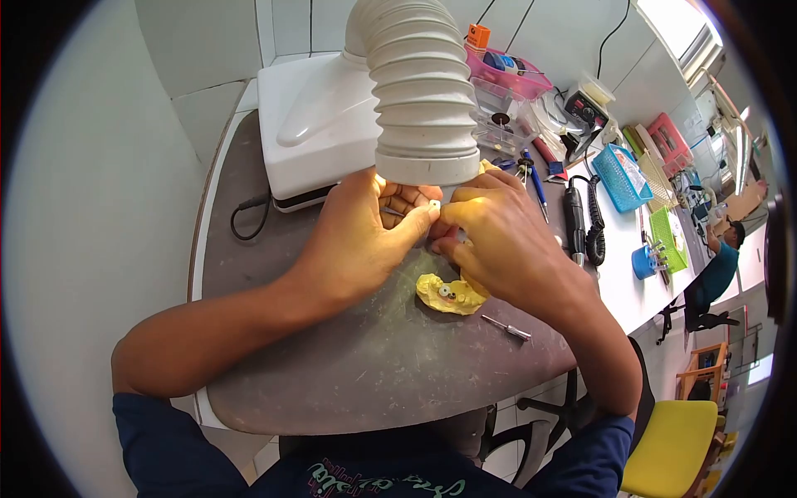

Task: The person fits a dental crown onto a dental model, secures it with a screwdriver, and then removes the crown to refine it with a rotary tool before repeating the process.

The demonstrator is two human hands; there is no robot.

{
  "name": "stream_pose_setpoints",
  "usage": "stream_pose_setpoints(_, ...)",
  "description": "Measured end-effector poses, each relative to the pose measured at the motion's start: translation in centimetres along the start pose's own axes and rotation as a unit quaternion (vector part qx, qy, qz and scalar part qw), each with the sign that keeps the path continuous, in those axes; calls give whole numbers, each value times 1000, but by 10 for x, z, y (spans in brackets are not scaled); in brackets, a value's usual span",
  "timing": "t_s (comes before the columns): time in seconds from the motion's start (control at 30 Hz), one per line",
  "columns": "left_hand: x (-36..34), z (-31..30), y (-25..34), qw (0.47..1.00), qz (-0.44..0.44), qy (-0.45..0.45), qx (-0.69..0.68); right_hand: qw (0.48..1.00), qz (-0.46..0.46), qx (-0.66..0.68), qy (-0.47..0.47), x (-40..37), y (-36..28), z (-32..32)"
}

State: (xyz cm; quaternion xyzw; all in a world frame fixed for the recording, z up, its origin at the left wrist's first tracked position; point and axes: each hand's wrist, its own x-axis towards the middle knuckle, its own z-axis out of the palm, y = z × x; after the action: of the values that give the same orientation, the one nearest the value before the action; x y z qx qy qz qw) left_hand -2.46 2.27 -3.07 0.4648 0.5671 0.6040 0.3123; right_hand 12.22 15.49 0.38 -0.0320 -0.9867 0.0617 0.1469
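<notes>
My left hand [361, 236] pinches a small white tooth-like piece [434, 205] between thumb and fingertips, under the mouth of the hose. Close against it, the fingers of my right hand [515, 228] are curled together; what they grip, if anything, is hidden. Below the hands a yellow dental model [436, 300] lies on the grey mat, with a white ring-shaped part and dark holes on top. My right hand partly covers the model's far side. A slim metal hand driver [506, 328] rests to the right of the model.
A ribbed white suction hose [423, 91] hangs over the hands from a white unit [311, 124]. To the right are a black handpiece [574, 220] with coiled cord, a blue basket [623, 178] and a green basket [668, 236]. Another person [714, 270] sits farther off.
</notes>
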Motion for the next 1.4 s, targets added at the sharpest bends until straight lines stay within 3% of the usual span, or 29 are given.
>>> stream_pose_setpoints(0.27,-1,1,1,1000,0,-15,-10,999,16,1,51,-3,1,8)
stream_pose_setpoints(0.43,-7,8,-4,996,84,15,23,991,39,0,125,-19,6,-6)
stream_pose_setpoints(0.57,-8,10,0,994,95,16,43,984,49,7,172,-41,10,-16)
stream_pose_setpoints(0.73,-12,3,14,991,41,-70,105,972,52,11,227,-62,16,-13)
stream_pose_setpoints(0.83,-18,6,20,985,56,-96,134,966,58,53,246,-66,19,-7)
stream_pose_setpoints(0.87,-18,4,23,975,62,-116,182,965,59,56,249,-67,20,-7)
stream_pose_setpoints(1.07,-20,4,21,968,18,-175,177,969,49,62,234,-72,18,-8)
stream_pose_setpoints(1.4,-20,4,23,959,7,-195,205,970,42,64,231,-74,18,-7)
